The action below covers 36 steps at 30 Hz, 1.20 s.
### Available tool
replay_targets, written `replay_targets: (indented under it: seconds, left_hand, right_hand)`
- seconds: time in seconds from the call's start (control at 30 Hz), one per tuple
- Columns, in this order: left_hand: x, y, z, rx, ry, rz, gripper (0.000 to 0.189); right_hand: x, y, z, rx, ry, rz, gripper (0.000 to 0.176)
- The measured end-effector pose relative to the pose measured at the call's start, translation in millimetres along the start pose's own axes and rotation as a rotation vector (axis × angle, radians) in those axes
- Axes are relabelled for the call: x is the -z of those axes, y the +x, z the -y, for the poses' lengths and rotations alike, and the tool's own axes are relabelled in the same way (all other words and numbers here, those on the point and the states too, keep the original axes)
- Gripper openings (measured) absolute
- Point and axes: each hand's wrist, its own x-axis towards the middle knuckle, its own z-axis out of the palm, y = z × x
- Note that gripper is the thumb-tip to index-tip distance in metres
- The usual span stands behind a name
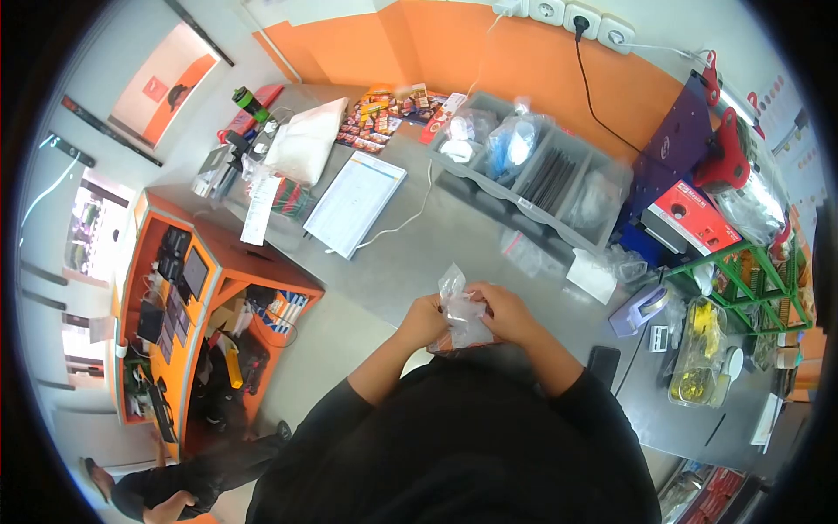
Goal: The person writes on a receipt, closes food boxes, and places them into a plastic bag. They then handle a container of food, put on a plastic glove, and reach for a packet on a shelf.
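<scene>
Close to my body, at the table's front edge, both hands hold a clear plastic bag. My left hand grips its left side with fingers closed. On the other side my right hand pinches the bag near the top. The bag's upper end sticks up crumpled between the hands. Something reddish shows at its lower edge, too small to make out. Past the hands, a grey divided bin holds plastic bags and black cutlery or straws. A flat clear bag lies in front of it.
A notebook and a white cable lie on the steel table. To the right are a tape dispenser, a phone, a clear tray and a sealing machine. Another person stands at lower left beside orange shelves.
</scene>
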Motion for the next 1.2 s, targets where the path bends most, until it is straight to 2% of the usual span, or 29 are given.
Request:
replay_targets:
  seconds: [0.07,0.13,0.17,0.23,0.33,0.4,0.47,0.53,0.57,0.63,0.67,0.73,0.87,0.97,1.03,1.13,1.2]
  left_hand:
    - [-1,12,18,0.053,-0.123,0.086,0.026]
    - [-2,19,28,0.051,-0.147,0.095,0.027]
    - [-2,21,33,0.047,-0.172,0.101,0.027]
    - [1,16,19,0.073,-0.237,0.114,0.027]
    - [4,9,10,0.091,-0.344,0.146,0.028]
    - [3,4,5,0.089,-0.381,0.17,0.029]
    - [0,-2,-4,0.051,-0.452,0.09,0.03]
    - [-3,-9,-5,0.068,-0.393,0.079,0.032]
    - [-4,-12,-4,0.08,-0.343,0.053,0.033]
    - [-10,-15,7,0.061,-0.395,0.022,0.035]
    - [-12,-16,13,0.04,-0.451,-0.013,0.037]
    - [-16,-17,17,0.037,-0.476,-0.019,0.037]
    - [-19,-20,9,0.076,-0.471,-0.08,0.034]
    - [-18,-19,15,0.065,-0.48,-0.053,0.034]
    - [-19,-20,14,0.047,-0.44,-0.065,0.034]
    - [-21,-20,19,0.016,-0.414,-0.083,0.034]
    - [-22,-20,20,0.003,-0.428,-0.087,0.033]
  right_hand:
    - [-5,-10,-7,-0.047,0.013,-0.032,0.028]
    - [-14,-20,-20,0.402,-0.199,-0.211,0.025]
    - [-20,-27,-24,0.397,-0.194,-0.216,0.025]
    - [-25,-36,-12,0.544,-0.389,-0.126,0.021]
    - [-28,-40,-6,0.583,-0.517,-0.083,0.02]
    - [-33,-41,-6,0.525,-0.479,-0.059,0.021]
    - [-38,-43,-10,0.471,-0.442,-0.033,0.022]
    - [-40,-40,-13,0.292,-0.029,-0.229,0.018]
    - [-40,-40,-14,0.288,-0.027,-0.235,0.018]
    - [-33,-37,1,-0.299,0.396,-0.24,0.013]
    - [-33,-34,2,-0.303,0.402,-0.243,0.013]
    - [-32,-26,3,-0.375,0.613,-0.314,0.012]
    - [-47,-22,-10,-0.38,0.621,-0.403,0.014]
    - [-47,-24,-13,-0.309,0.64,-0.377,0.017]
    - [-37,-27,-2,-0.406,0.529,-0.287,0.018]
    - [-31,-29,8,-0.476,0.61,-0.269,0.016]
    - [-25,-30,15,-0.436,0.546,-0.284,0.016]
